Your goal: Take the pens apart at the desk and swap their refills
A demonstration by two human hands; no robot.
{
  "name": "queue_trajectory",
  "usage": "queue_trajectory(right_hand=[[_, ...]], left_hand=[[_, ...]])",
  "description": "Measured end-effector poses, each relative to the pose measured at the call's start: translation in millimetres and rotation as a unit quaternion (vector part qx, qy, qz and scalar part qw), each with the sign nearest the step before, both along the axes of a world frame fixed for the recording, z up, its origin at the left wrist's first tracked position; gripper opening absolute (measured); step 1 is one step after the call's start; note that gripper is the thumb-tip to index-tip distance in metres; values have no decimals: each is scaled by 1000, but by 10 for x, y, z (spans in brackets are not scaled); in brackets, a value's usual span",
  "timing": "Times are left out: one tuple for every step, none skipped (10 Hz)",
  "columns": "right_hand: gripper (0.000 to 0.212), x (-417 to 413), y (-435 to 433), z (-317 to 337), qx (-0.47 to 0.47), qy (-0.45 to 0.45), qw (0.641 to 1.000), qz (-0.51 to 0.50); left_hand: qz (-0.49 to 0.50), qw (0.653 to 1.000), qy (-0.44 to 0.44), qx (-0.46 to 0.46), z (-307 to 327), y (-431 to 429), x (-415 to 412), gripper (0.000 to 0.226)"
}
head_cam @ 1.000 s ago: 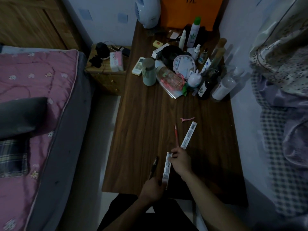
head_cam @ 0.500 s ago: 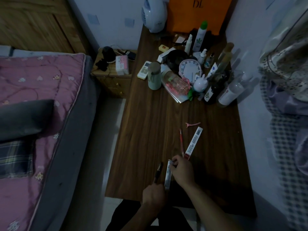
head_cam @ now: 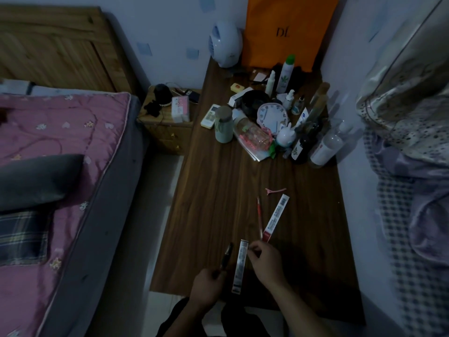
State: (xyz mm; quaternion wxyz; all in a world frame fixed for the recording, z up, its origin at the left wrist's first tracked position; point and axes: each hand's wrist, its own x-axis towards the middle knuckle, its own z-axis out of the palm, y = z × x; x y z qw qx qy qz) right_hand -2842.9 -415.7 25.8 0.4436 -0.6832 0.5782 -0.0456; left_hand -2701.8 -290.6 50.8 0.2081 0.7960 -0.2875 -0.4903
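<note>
My left hand (head_cam: pixel 206 285) grips the lower end of a black pen (head_cam: pixel 226 256) near the desk's front edge, its tip pointing away from me. Beside it lies a narrow grey refill packet (head_cam: pixel 240 266). My right hand (head_cam: pixel 263 261) pinches that packet's far end with curled fingers. A red pen (head_cam: pixel 259 216) lies on the desk (head_cam: pixel 213 203) just beyond my right hand. Next to the red pen lies a second packet (head_cam: pixel 277 217), white with a red end.
A pink hair clip (head_cam: pixel 274 190) lies beyond the pens. Bottles, a clock (head_cam: pixel 272 115), a green cup (head_cam: pixel 223 127) and an orange bag (head_cam: pixel 286 32) crowd the desk's far end. A bed (head_cam: pixel 60 166) runs along the left, hanging fabric at right.
Both hands stay on the same objects; the black pen's held end now sits further left of the packet. The camera has tilted up, showing more of the desk's far end.
</note>
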Motion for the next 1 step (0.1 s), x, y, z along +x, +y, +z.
queue_trajectory(right_hand=[[23,-139,166,54,36,6,999,-10]], left_hand=[[38,999,2,-2,36,94,167,33]])
